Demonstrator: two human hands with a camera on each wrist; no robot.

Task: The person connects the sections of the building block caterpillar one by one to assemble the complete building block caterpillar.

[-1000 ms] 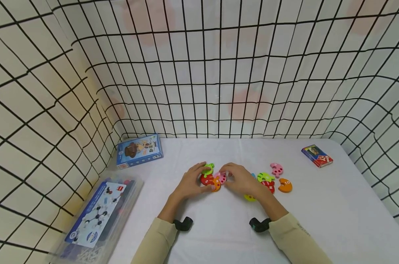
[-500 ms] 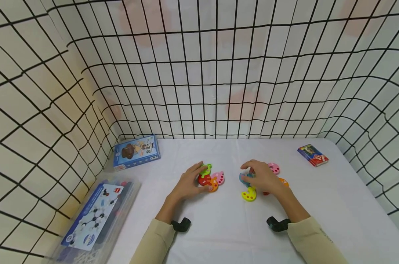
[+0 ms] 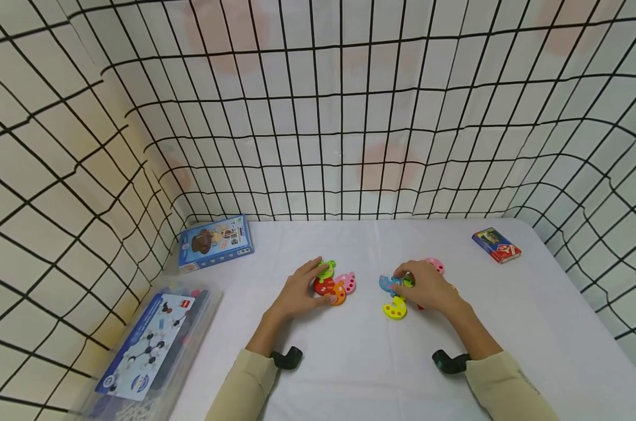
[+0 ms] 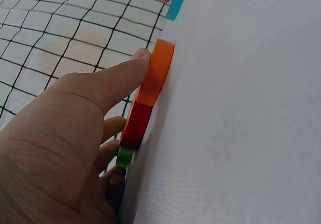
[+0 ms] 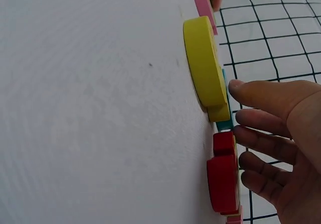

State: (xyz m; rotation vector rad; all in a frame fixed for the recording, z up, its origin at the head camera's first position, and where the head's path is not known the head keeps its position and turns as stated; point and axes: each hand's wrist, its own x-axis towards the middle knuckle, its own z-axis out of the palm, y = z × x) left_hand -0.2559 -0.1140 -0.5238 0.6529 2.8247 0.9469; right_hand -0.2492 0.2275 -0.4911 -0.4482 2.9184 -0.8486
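My left hand [image 3: 298, 291] spans a joined group of numbered puzzle pieces, fingertips on the green piece [image 3: 326, 270] and thumb against the orange piece [image 3: 339, 294]. The red piece [image 3: 323, 286] lies between them; a pink spotted piece [image 3: 347, 283] adjoins on the right. In the left wrist view, the thumb presses the edge of the orange piece [image 4: 156, 73]. My right hand [image 3: 428, 286] hovers over a second group, thumb and fingers parted above a green piece [image 3: 408, 280]. Beside its fingertips are a blue piece [image 3: 388, 284] and a yellow piece [image 3: 395, 308]. The hand partly hides a red piece [image 5: 223, 179].
Another pink piece [image 3: 436, 265] shows behind the right hand. A blue box [image 3: 216, 243] stands at the back left, and a clear case [image 3: 207, 316] with a blue-and-white sheet lies at the left. A small red-and-blue box [image 3: 497, 245] is at the back right. Black-and-white grid cloth surrounds the table.
My right hand has left the pink piece at the left group and moved right, past the blue piece, to over the green one. The left hand keeps its place.
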